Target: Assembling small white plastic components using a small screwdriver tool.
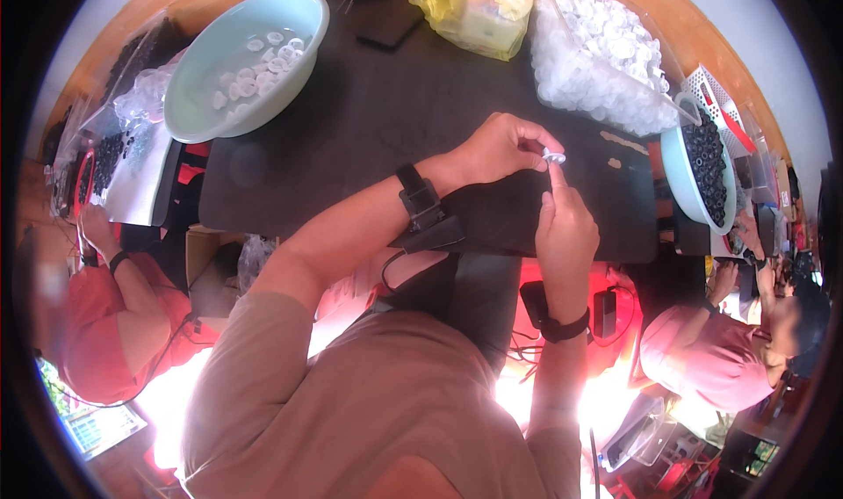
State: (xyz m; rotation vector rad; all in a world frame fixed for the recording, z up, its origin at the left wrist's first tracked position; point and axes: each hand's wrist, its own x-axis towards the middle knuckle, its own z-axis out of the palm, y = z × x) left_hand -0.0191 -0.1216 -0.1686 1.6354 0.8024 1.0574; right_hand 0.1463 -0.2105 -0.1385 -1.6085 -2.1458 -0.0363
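Above the dark table (351, 183), my two hands meet at a small white plastic ring (553, 156). My left hand (502, 150) is closed, pinching the ring between thumb and fingertips. From below, my right hand (568, 227) reaches it with a raised index finger, whose tip presses against the ring; its other fingers are curled in. Fingertips partly cover the ring, so its exact shape does not show. More white plastic rings (255, 79) lie loose in a pale blue basin (187, 112) at the far left. A clear bag (571, 86) of similar white pieces rests at the far right.
A yellow plastic bag (479, 11) stands at the table's back edge. At the right, a light blue basin (685, 183) holds black rings (705, 161). People in a red shirt (114, 323) and a pink shirt (702, 350) work on either side of me.
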